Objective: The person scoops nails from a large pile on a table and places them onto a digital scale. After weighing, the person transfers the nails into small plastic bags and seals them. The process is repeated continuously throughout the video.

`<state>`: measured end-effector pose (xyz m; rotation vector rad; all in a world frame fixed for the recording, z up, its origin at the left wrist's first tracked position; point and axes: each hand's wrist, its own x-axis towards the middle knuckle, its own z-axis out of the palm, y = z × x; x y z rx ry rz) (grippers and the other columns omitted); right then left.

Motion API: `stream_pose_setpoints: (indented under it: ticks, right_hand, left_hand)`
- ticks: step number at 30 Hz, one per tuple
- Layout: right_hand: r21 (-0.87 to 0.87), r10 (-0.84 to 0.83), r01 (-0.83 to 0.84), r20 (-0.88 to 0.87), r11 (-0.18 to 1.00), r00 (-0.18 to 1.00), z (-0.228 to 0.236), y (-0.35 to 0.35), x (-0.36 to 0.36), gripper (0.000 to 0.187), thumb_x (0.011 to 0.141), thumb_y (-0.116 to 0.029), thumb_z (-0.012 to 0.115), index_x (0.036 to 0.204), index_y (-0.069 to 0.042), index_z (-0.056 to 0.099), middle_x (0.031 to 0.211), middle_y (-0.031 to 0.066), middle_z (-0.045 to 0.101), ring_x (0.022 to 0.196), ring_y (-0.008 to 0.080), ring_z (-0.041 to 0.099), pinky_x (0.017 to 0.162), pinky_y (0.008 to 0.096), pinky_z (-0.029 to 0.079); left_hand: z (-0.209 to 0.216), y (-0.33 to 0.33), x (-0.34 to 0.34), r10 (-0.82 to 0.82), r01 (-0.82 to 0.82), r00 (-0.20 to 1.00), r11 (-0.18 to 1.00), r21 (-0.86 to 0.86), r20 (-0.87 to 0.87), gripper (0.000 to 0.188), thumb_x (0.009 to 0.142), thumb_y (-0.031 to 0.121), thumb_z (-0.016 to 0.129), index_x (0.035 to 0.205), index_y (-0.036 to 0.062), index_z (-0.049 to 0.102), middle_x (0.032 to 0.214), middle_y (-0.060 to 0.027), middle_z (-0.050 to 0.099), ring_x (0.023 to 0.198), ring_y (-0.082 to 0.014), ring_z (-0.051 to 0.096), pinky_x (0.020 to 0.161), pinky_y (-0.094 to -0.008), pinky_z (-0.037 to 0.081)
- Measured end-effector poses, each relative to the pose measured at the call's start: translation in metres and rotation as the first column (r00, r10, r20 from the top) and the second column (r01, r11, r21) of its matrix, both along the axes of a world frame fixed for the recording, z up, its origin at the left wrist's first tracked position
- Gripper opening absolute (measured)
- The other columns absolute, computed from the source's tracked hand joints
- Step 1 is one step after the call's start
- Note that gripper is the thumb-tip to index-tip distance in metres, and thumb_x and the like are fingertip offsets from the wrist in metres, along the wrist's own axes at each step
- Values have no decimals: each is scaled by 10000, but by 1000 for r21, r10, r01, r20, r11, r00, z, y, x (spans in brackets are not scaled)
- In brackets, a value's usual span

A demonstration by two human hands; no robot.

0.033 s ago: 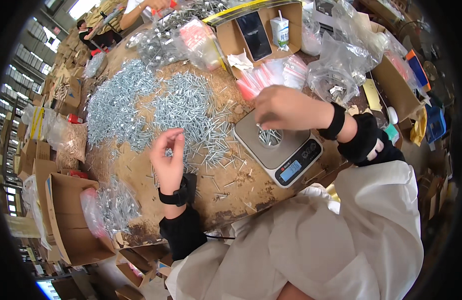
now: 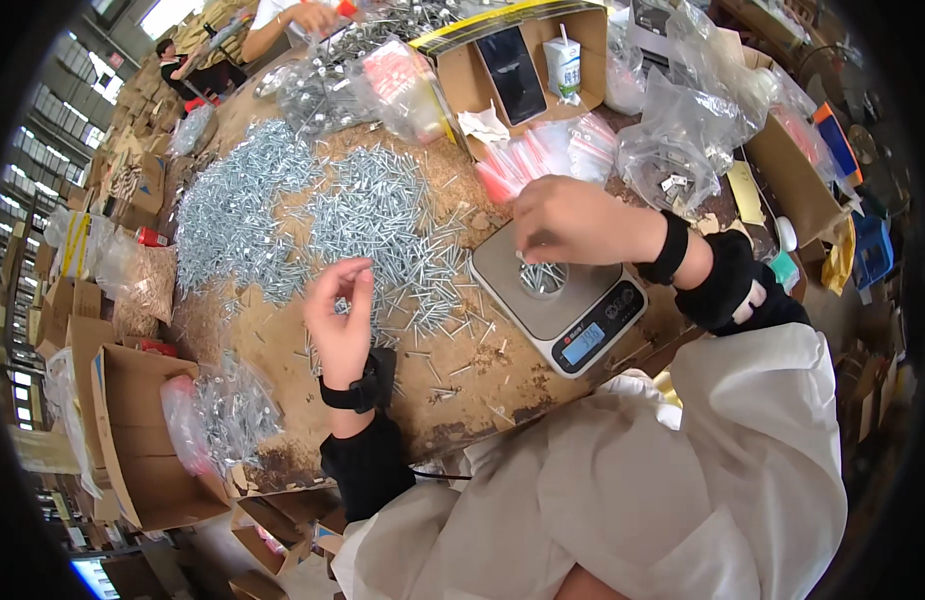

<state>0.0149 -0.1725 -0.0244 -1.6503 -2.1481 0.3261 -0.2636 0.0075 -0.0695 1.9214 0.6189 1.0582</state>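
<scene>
Over the digital scale [image 2: 584, 305], my right hand [image 2: 582, 225] hangs with its fingers pinched together and pointing down. Just below the fingertips, a small round container [image 2: 542, 281] full of silvery screws rests on the metal weighing plate. A glint shows at those fingers, too small to name. My left hand [image 2: 340, 312] hovers at the near edge of a loose heap of screws [image 2: 367, 205]; its fingers are curled and the thumb lies close to the index finger. Whatever it may hold is hidden. A larger heap of screws [image 2: 232, 215] spreads farther left.
Small plastic bags [image 2: 557, 155] lie behind the scale, before a cardboard box [image 2: 592, 60] holding a phone [image 2: 512, 72] and a drink carton [image 2: 562, 65]. Bagged hardware [image 2: 237, 415] and an open carton [image 2: 147, 440] sit at left. Across the table, another person's hand [image 2: 312, 17] works.
My right hand has shifted slightly and its fingertips have drawn up a little above the container. My left hand is almost still; its index finger and thumb look slightly farther apart.
</scene>
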Motion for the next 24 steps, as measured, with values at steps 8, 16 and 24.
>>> stream_pose_setpoints:
  ticks: [8,16,24]
  right_hand:
    - [104,48,-50,25,993,999,-7,10,-9,126,710,-157,777,718,-92,670,790,36,637,911,273,613,878,425,454]
    - [182,74,-103,160,978,984,21,53,-22,180,758,-245,733,750,-72,684,795,116,673,787,346,655,707,473,504]
    - [96,-170,162,78,982,982,58,19,-1,256,828,-267,705,966,-60,647,872,128,665,852,349,651,754,448,509]
  left_hand:
    - [1,-5,2,-46,46,998,999,3,-32,83,923,31,663,1001,26,689,838,27,641,729,-46,533,673,-223,425]
    - [1,-5,-1,-39,42,997,998,52,-64,88,914,51,669,991,23,699,842,-18,660,702,-80,555,653,-238,453]
    - [-4,-3,0,-12,12,1000,1000,16,-21,94,905,25,667,993,17,700,891,-14,672,741,-71,552,698,-236,449]
